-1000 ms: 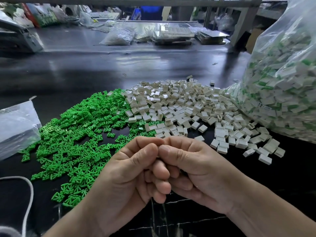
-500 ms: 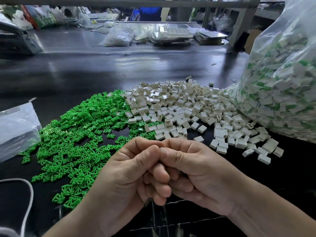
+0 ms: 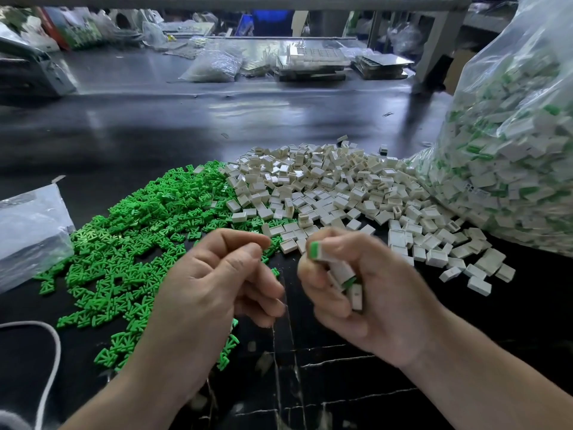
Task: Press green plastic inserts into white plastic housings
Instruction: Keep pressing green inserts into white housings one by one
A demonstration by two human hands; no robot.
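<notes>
- My right grip, nearest me and just this side of the heap of white housings, is curled round a small held stack of housings; thumb and forefinger pinch the top piece, whose green insert looks fully seated
- My left grip, left of that heap's near edge, has its fingers curled, thumb against forefinger; I cannot tell whether it holds an insert
- The loose green inserts lie spread over the desk left of the heap and touch it along one side
- The heap itself is large, its housings empty as far as I can see
- Right of the heap, against it, stands a clear bag stuffed with white-and-green pieces, which I take for finished work
- My judgement: much is done and the piece in hand looks complete, yet a great many of both parts remain, so the job is around its middle
</notes>
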